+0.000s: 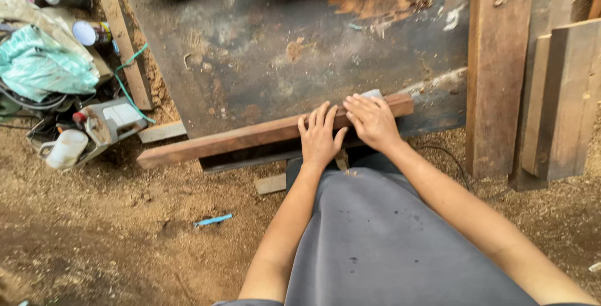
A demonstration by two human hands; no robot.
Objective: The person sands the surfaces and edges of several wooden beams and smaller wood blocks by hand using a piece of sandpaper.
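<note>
Both hands lie spread on the reddish plank (269,132) — left hand (319,137) flat, right hand (374,121) beside it covering a pale block (373,93) — seemingly mid-sanding; next needs steady pressure along the grain

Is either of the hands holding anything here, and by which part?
Both press on the long wooden plank near its right end: left hand flat on top, right hand over a pale block. Neither hand wraps around it.

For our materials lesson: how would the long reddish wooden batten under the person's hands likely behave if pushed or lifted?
The batten looks stiff: it lies straight under the left hand and right hand. Its flat faces suggest sliding, not rolling, over the dark board. Lifted at one end, its length would probably make it tip.
</note>
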